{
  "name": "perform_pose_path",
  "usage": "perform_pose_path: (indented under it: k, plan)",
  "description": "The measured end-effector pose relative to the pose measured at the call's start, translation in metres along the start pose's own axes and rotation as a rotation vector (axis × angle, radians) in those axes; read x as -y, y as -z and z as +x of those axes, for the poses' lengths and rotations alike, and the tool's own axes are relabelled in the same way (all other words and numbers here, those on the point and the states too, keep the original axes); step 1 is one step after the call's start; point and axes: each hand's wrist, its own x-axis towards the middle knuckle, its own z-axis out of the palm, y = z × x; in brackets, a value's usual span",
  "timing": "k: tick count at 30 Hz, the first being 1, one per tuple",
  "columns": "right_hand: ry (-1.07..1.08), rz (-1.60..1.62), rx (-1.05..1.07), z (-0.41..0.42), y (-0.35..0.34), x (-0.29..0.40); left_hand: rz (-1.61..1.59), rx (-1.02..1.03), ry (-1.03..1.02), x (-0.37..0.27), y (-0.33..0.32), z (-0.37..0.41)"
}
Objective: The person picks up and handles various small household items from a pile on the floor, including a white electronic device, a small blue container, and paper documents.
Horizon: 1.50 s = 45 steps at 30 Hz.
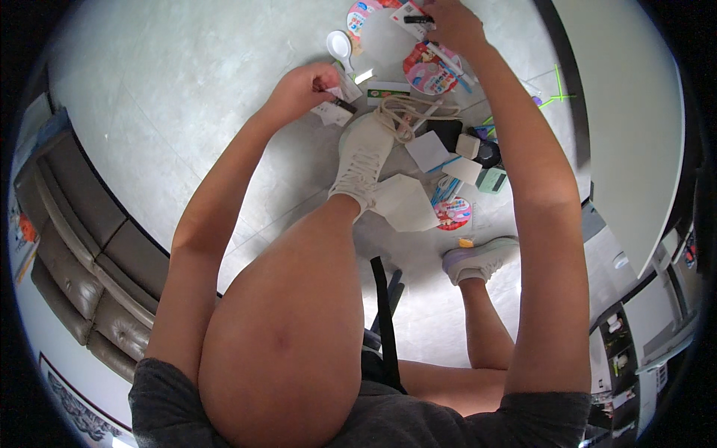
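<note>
My left hand point(305, 92) has its fingers curled around a white printed card point(335, 115) with a small black strip-shaped piece point(344, 105) on it. Another pale card point(348, 83) lies just beyond these fingers. Farther out, at the top, my right hand point(456, 25) grips the edge of a similar white card point(411, 15), which also carries a black piece point(419, 19). A white spoon-shaped dish point(339, 46) lies between the hands, toward the left. Below the right hand is a round pink-and-red printed piece point(430, 70), with white and blue pen-like sticks point(448, 61) across it.
A coiled beige rope point(400, 115) rests against my white shoe point(361, 151). Beside it are a white square point(427, 150), a black round object point(489, 154), a mint-green box point(492, 180) and a white angular piece point(404, 203). A brown leather sofa point(67, 269) stands left; a pale tabletop point(627, 112) curves along the right.
</note>
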Motion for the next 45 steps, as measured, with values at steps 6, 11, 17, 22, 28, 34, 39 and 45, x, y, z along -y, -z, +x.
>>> perform_pose_path:
  k: [6,11,17,22,28,34,39,45]
  plan:
    - [-0.16,-0.099,-0.086,-0.034,-0.04,-0.026,0.378,-0.203,-0.173,-0.008,-0.006,0.016]
    - [-0.39,0.268,-0.181,-0.076,-0.041,-0.003,0.631,-0.244,-0.183,-0.006,-0.014,0.009]
    - [-0.488,0.404,-0.269,-0.114,-0.037,-0.001,0.723,-0.164,-0.164,-0.003,-0.012,0.017]
    - [-0.567,0.538,-0.235,-0.131,-0.03,-0.007,0.826,-0.12,-0.136,-0.001,-0.011,0.015]
    - [-0.544,0.709,-0.301,-0.136,-0.028,-0.014,0.613,0.019,0.054,-0.011,-0.001,0.015]
    - [-0.427,0.655,-0.316,-0.08,-0.051,-0.002,-0.353,-0.176,0.12,-0.029,-0.013,0.036]
    - [-0.499,0.387,-0.328,-0.068,-0.08,0.016,-0.613,-0.278,0.248,-0.043,-0.062,0.055]
    - [-0.544,0.252,-0.471,-0.08,-0.077,0.053,-0.666,-0.325,0.285,-0.039,-0.08,0.06]
